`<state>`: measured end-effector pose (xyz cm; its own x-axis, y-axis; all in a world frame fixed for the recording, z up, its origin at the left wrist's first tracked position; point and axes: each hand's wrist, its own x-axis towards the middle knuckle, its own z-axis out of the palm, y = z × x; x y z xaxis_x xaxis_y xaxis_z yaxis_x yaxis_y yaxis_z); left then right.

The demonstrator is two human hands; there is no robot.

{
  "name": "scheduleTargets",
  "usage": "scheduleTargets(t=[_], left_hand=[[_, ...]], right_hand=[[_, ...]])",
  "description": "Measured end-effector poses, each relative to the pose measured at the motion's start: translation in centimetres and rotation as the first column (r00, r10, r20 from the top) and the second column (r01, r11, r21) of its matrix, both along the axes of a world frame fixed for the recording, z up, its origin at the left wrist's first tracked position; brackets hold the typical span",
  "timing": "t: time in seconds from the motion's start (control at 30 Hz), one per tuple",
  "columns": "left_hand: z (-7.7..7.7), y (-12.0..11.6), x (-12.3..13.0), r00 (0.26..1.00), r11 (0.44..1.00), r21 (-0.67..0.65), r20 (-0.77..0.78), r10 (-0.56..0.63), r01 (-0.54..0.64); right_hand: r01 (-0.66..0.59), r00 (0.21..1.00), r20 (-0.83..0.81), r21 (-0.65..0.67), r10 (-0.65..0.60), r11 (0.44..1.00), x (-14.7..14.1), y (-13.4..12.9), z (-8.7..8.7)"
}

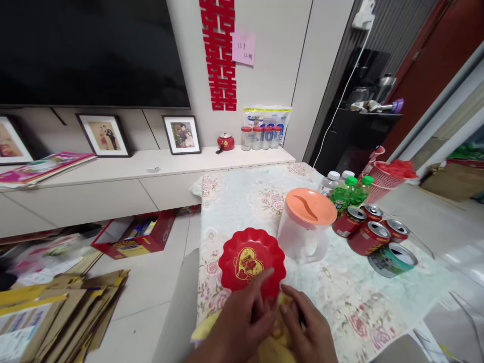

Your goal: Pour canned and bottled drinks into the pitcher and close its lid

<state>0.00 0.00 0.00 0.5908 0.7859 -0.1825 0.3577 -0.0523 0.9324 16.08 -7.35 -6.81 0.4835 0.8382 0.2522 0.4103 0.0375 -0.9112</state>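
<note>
My left hand (245, 317) is over the near rim of a red scalloped plate (278, 254), slightly blurred. Its index finger sticks out, apart from the other fingers, and I see nothing held in it. My right hand (310, 325) is beside it, fingers curled on a crumpled yellow thing (283, 333), cloth or bag, mostly hidden by both hands. The plate has a gold heart picture at its middle. Just behind and right of it stands a clear pitcher (302, 242) with an orange lid (310, 204).
Several drink cans (368, 237) and green-capped bottles (346, 194) stand at the right of the flowered tablecloth (242, 196). Pink baskets (385, 176) are beyond them. A white cabinet (132, 169) runs along the wall; flattened cardboard (91, 307) and a red box (162, 232) lie on the floor.
</note>
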Motion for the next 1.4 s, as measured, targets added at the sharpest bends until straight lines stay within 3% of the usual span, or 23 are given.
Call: scheduleTargets(t=[0.1, 0.13, 0.2, 0.3, 0.37, 0.53, 0.8, 1.07, 1.17, 1.3, 1.4], left_hand=[[0.9, -0.1, -1.2, 0.985, 0.962, 0.24, -0.079, 0.152, -0.129], [0.9, -0.3, -1.5, 0.977, 0.924, 0.348, -0.076, 0.197, -0.159], [0.5, -0.5, -1.8, 0.959, 0.794, 0.573, -0.049, 0.278, -0.201], [-0.5, -0.4, -1.9, 0.928, 0.569, 0.795, -0.02, 0.372, -0.211], [-1.3, -0.2, -1.9, 0.913, 0.512, 0.837, -0.036, 0.406, -0.195], [-3.1, 0.1, -2.4, 0.907, 0.574, 0.798, -0.087, 0.411, -0.183], [-4.1, 0.0, -2.3, 0.896, 0.585, 0.788, -0.1, 0.433, -0.194], [-4.4, -0.2, -2.3, 0.89, 0.669, 0.72, -0.166, 0.426, -0.186], [-3.9, -0.4, -2.0, 0.884, 0.648, 0.735, -0.149, 0.442, -0.2], [-2.9, -0.4, -1.4, 0.897, 0.554, 0.804, -0.06, 0.438, -0.217], [-2.4, -0.4, -1.2, 0.896, 0.52, 0.828, -0.052, 0.442, -0.209]], right_hand=[[0.002, 0.983, 0.184, -0.019, 0.002, 1.0, 0.0, 0.4, 3.0], [0.039, 0.969, 0.247, -0.015, -0.034, 0.999, -0.2, 0.4, 3.8], [0.142, 0.924, 0.354, 0.027, -0.142, 0.989, -0.9, 0.2, 4.8], [0.232, 0.848, 0.469, 0.096, -0.249, 0.968, -2.2, 0.2, 4.3], [0.217, 0.827, 0.514, 0.083, -0.228, 0.973, -2.8, 0.5, 2.9], [0.219, 0.828, 0.519, 0.046, -0.211, 0.975, -2.3, 0.8, 0.2], [0.239, 0.843, 0.477, 0.081, -0.248, 0.968, -2.1, 0.7, 0.7], [0.213, 0.839, 0.496, 0.077, -0.222, 0.974, -2.0, 0.6, 0.7], [0.203, 0.835, 0.504, 0.09, -0.22, 0.975, -1.9, 0.5, 0.7], [0.193, 0.842, 0.497, 0.09, -0.212, 0.977, -1.9, 0.5, 0.9], [0.2, 0.845, 0.487, 0.09, -0.219, 0.976, -1.9, 0.5, 1.1]])
